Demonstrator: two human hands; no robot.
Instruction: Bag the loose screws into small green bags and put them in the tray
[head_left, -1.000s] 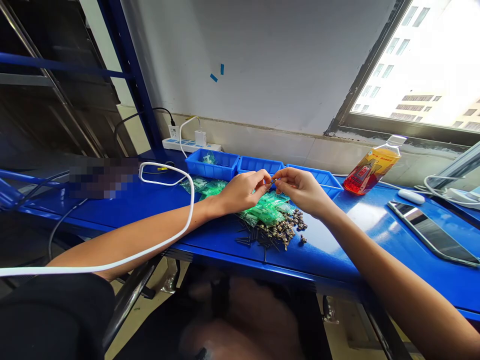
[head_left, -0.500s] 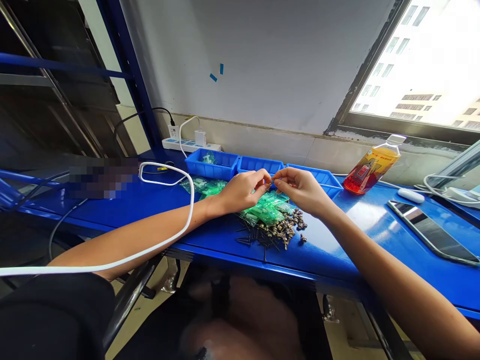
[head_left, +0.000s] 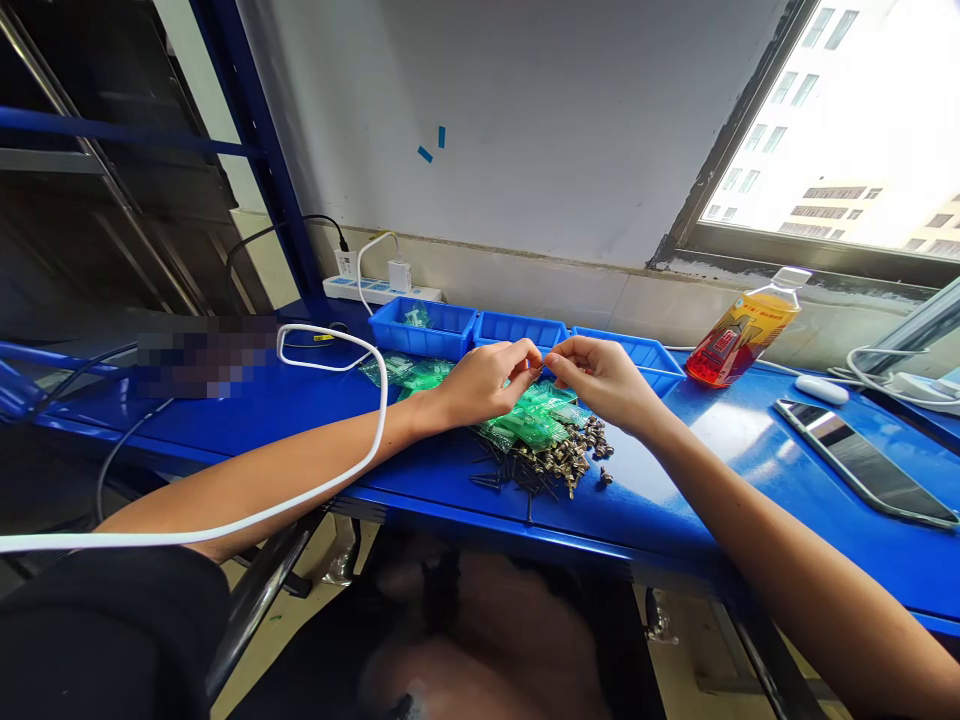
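Note:
My left hand (head_left: 491,380) and my right hand (head_left: 600,377) meet fingertip to fingertip above a heap of green plastic packets (head_left: 529,420). Both are closed in a pinch around something small and dark between them, too tiny to make out. Below and in front of the packets lie a pile of brass-coloured metal parts (head_left: 570,458) and scattered dark screws (head_left: 491,480). One metal part (head_left: 606,477) sits apart to the right. Behind my hands stand a left blue bin (head_left: 424,328) holding a clear packet, a middle blue bin (head_left: 521,330) and a right blue bin (head_left: 637,360).
On the blue table (head_left: 675,510), a bottle with red drink (head_left: 742,335) stands at the right, near a phone (head_left: 862,460) and a white mouse-like object (head_left: 822,390). A power strip (head_left: 382,290) lies at the back left. A white cable (head_left: 379,430) loops over my left forearm.
My right fingertips have shifted very slightly at the pinch. The heap, the bins and my left hand look unchanged.

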